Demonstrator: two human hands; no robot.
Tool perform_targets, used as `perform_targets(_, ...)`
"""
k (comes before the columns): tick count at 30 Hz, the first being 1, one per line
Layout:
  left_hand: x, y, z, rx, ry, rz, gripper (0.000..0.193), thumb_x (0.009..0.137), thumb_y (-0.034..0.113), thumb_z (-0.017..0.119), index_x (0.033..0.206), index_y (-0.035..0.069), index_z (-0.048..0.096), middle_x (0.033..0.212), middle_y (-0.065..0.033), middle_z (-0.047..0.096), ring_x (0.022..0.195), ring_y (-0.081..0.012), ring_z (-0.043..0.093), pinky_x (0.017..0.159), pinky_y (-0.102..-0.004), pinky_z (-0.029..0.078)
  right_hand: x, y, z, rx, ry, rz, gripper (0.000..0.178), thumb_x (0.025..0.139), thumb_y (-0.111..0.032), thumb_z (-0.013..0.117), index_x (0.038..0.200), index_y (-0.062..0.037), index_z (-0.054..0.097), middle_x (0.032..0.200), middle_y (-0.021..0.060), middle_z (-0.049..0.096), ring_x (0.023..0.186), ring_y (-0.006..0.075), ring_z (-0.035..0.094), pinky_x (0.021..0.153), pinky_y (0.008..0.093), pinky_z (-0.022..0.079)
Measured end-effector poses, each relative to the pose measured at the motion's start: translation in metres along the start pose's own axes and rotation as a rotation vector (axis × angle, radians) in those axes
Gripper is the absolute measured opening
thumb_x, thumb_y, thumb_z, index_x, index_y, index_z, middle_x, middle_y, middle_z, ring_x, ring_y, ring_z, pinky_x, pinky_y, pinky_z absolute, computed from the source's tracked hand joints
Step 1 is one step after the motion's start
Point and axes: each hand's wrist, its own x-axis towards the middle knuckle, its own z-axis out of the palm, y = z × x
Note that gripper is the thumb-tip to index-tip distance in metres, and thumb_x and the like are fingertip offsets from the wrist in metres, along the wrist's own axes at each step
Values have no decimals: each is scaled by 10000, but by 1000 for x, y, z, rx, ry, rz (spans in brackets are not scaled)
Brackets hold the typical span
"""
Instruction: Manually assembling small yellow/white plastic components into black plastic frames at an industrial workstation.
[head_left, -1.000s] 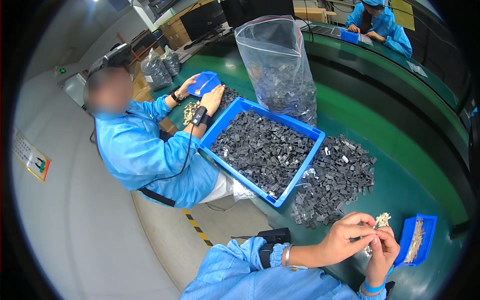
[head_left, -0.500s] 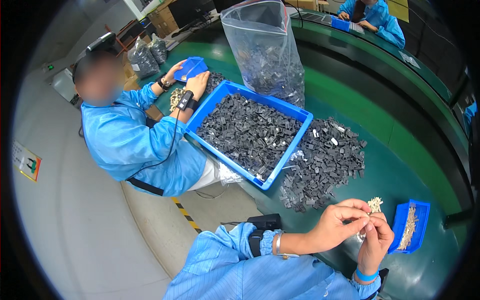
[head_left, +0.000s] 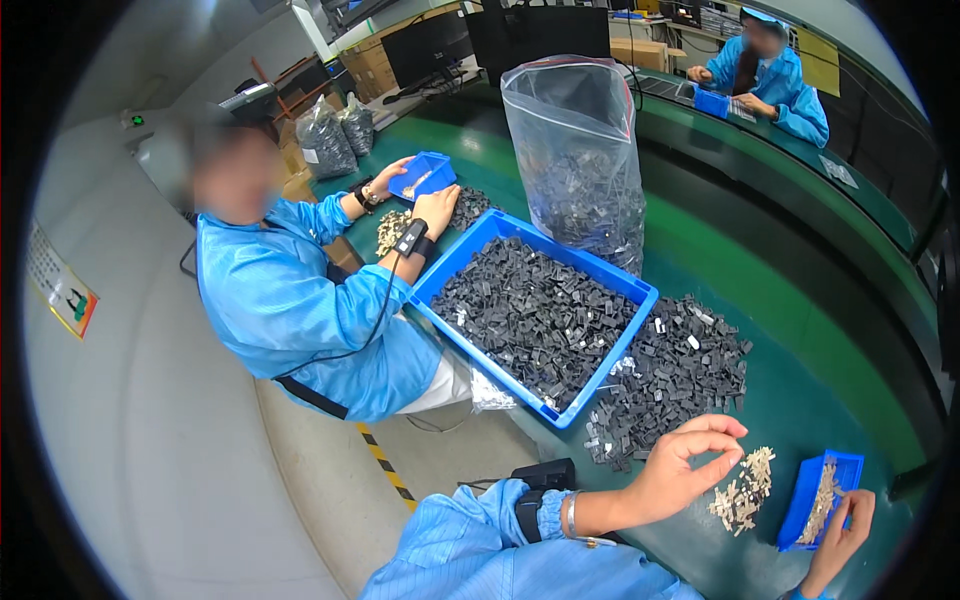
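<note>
My left hand point(head_left: 685, 468) hovers above the green tabletop, between a heap of small dark grey plastic parts point(head_left: 680, 375) and a small pile of beige pieces point(head_left: 742, 492). Its thumb and fingertips are drawn together in a pinch; whatever is between them is too small to make out. At the far right, my right hand point(head_left: 848, 530) reaches over the right rim of a small blue bin point(head_left: 797, 512) with beige pieces inside. The fingers are pinched near a tiny piece at the bin's edge, and I cannot tell whether they hold it.
A large blue tray point(head_left: 535, 400) full of dark parts stands left of the heap, with a clear plastic bag point(head_left: 575, 190) of parts behind it. To the left a co-worker point(head_left: 300, 290) handles another small blue bin point(head_left: 425, 178). Another person point(head_left: 770, 80) sits across the bench.
My hands, earlier together at the fingertips, have parted. The right hand has moved right to the small bin; the left stays in a pinch. The view has shifted, baring the beige pile.
</note>
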Motion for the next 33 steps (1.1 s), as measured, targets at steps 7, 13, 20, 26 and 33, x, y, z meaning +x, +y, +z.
perform_targets(7, 5, 9, 8, 116, -31, 48, 87, 801, 35, 620, 882, 28, 651, 1077, -103, 574, 973, -182, 555, 836, -288, 441, -14, 43, -17, -475, 117, -57, 76, 817, 17, 520, 859, 25, 583, 874, 111, 551, 794, 201, 539, 674, 307, 437)
perform_targets(13, 13, 37, -22, 816, -68, 561, 255, 623, 16, 726, 862, 59, 651, 996, -110, 602, 875, -268, 564, 744, -372, 467, 21, -70, 26, 195, -105, -11, 73, 724, 18, 630, 794, 13, 610, 780, 96, 591, 709, 201, 554, 642, 291, 433)
perform_targets(20, 0, 38, -22, 1011, -296, 943, 178, 639, 109, 700, 812, 139, 675, 914, -10, 583, 846, -173, 521, 853, -404, 395, 28, -98, 49, 789, -596, -10, 78, 772, -50, 642, 835, -9, 618, 833, 91, 576, 791, 211, 554, 706, 305, 436)
perform_targets(26, -10, 40, -31, 1098, -369, 1040, 215, 632, 156, 747, 830, 176, 664, 887, 23, 536, 883, -169, 482, 860, -424, 398, 22, -104, 61, 845, -797, -10, 107, 816, -130, 609, 837, -25, 610, 845, 84, 566, 824, 220, 556, 735, 313, 437)
perform_targets(33, -8, 33, -30, 1038, -366, 1081, 139, 681, 137, 687, 819, 152, 678, 876, 26, 568, 888, -136, 530, 907, -411, 344, 21, -105, 60, 887, -883, 14, 89, 803, -109, 618, 819, -22, 605, 837, 79, 560, 818, 213, 548, 746, 315, 425)
